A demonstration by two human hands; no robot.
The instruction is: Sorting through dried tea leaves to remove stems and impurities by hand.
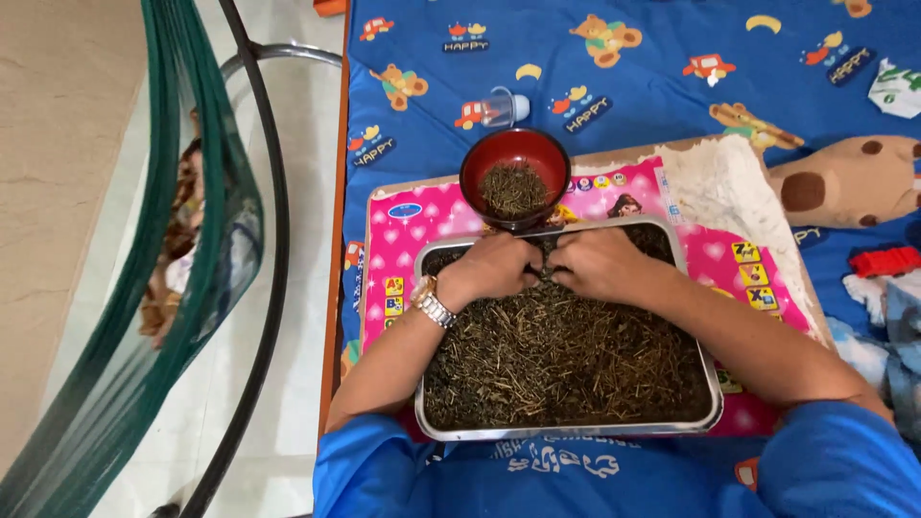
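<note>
Left hand (494,267) and right hand (597,262): both curled nearly closed, knuckles up, fingertips meeting at the far middle of the steel tray (566,430). Both are pressed into the dried herb stems (566,355); they look to be pinching small bits between thumb and fingers, but what exactly is held is hidden under the knuckles. Metal watch (430,303) on the left wrist.

Handling, my read: the stems are loose, dry, very light, brittle. They will crumble if squeezed and scatter if flicked. Take them by fingertip pinch or a shallow scoop, not a full grip. The tray is rigid with a raised rim, best held by the side edges.

The stems fill the tray almost edge to edge. A smaller pile sits in the dark red bowl (477,158), which touches the tray's far rim. The tray rests on a pink patterned mat (422,225) over a blue cartoon-print sheet (652,105). A plush toy (844,180) lies far right. A green hammock (144,317) hangs to the left, off the bed.
</note>
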